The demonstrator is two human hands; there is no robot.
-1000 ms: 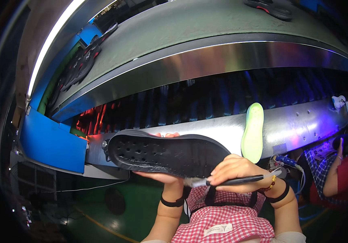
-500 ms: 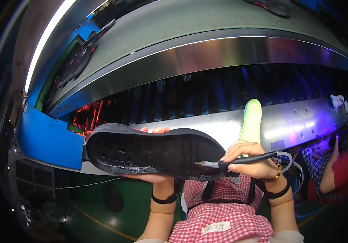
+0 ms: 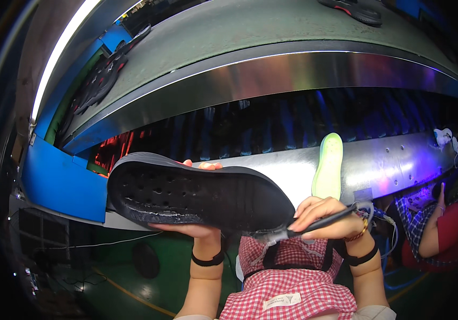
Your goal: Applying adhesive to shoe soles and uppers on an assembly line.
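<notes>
The half-curled left hand (image 3: 194, 231) is supporting a black moulded shoe sole (image 3: 223, 197) near seven o'clock; the right hand (image 3: 327, 216), at four, is pinching a black-handled brush (image 3: 319, 221). A lime-yellow sole (image 3: 328, 168) is lying on the silver metal ledge (image 3: 373, 160) at three.

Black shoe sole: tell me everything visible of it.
The black shoe sole looks rubbery, with a raised rim and small holes toward its left end, where whitish, glossy streaks line the near side. The left hand holds it lengthwise across the view, inside showing; a brush is at its near right edge.
</notes>
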